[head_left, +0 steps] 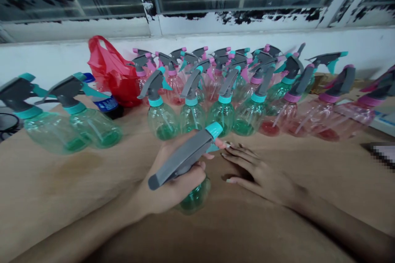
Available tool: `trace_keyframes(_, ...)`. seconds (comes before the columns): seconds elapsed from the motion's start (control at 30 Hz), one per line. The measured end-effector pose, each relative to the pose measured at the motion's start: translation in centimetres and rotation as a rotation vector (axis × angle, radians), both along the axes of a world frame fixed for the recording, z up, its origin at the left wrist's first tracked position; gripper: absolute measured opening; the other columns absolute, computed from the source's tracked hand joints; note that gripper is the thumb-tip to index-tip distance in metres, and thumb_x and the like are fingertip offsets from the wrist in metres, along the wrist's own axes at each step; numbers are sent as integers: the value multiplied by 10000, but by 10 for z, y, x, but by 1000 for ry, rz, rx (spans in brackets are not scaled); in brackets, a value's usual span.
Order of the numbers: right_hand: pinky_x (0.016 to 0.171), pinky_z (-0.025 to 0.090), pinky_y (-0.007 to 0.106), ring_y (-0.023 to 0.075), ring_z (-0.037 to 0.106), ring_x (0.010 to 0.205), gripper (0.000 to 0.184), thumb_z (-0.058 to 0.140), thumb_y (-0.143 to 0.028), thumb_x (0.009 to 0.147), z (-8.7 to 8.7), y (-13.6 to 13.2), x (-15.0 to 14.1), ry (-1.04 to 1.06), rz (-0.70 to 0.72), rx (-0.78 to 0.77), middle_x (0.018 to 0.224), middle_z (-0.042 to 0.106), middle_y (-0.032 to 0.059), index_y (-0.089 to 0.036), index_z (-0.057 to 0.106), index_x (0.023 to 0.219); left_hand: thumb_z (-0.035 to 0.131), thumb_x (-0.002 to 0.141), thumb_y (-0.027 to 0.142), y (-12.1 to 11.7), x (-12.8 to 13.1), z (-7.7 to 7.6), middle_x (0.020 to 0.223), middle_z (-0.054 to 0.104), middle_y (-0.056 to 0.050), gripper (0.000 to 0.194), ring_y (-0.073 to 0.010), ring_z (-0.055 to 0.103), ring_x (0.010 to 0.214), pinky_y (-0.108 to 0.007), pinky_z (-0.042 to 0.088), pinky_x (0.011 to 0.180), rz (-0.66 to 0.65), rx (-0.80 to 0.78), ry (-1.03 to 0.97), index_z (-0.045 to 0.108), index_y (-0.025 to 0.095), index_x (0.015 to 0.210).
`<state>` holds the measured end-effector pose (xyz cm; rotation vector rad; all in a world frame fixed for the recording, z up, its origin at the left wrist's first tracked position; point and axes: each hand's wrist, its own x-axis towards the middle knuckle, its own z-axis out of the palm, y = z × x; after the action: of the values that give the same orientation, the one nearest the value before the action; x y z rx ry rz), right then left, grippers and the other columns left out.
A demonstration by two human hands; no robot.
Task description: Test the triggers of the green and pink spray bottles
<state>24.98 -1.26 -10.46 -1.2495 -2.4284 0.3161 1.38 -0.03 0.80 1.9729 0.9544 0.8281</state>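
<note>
My left hand (173,189) is wrapped round the neck of a green spray bottle (196,197) with a grey and teal trigger head. The bottle stands near the front of the table, its nozzle pointing up and to the right. My right hand (259,172) rests beside it on the tabletop, fingers stretched out and holding nothing. Just beyond both hands is a row of clear green spray bottles (162,121) with teal collars. Pink spray bottles (274,119) carry the row on to the right.
Several more spray bottles crowd behind the front row. Two green spray bottles (95,127) stand at the left. Near them are a red plastic bag (114,74) and a dark bottle with a blue label (106,102). A pixelated flat object (385,152) lies at the right edge of the wooden table (55,201).
</note>
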Motion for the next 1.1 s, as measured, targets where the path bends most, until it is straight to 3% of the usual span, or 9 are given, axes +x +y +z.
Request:
trace_keyframes(0.13,1090,281,505,241,303,1340,559,498,-466,867,0,-1,0,-10,-8,10,1442,379,48,-260,378,1373,506,677,168,1,-1,0,861,703,-11,392,-206,664,737,-319,546,667,17,33,-2,663,283,1016)
trace_keyframes(0.27,1095,279,489,229,304,1340,567,487,-473,871,0,-1,0,-34,-8,12,1444,377,54,-235,376,1374,484,674,115,1,-4,-2,907,712,2,439,-190,665,724,-316,543,702,-28,65,22,651,282,1043)
trace_keyframes(0.43,1095,275,498,229,295,1345,567,480,-479,873,0,-1,1,-42,-7,15,1441,383,57,-231,377,1372,470,660,92,1,-4,-6,926,709,15,484,-188,665,737,-304,540,668,6,56,25,640,304,1060)
trace_keyframes(0.6,1099,271,488,223,274,1353,577,466,-480,880,2,-1,1,-62,-5,4,1455,358,49,-241,343,1390,465,638,146,3,-3,-1,770,669,-20,326,-212,628,683,-337,510,633,-14,103,7,664,251,873)
trace_keyframes(0.77,1107,266,467,214,279,1351,580,470,-479,879,3,-2,0,-56,-14,9,1459,350,42,-237,343,1390,450,646,186,4,-5,2,717,622,-10,170,-202,605,661,-329,498,637,-24,87,47,591,238,726)
trace_keyframes(0.93,1114,258,450,205,264,1357,548,452,-466,892,0,-1,2,-72,-8,16,1463,343,41,-218,375,1374,469,672,181,2,-4,1,721,628,0,281,-177,619,671,-273,503,624,13,33,39,629,227,899)
trace_keyframes(1.1,1117,256,443,200,259,1359,549,441,-466,897,-1,-2,3,-92,-11,23,1465,339,40,-213,366,1378,482,654,171,0,1,4,696,614,11,321,-152,595,613,-218,474,524,73,31,74,661,239,912)
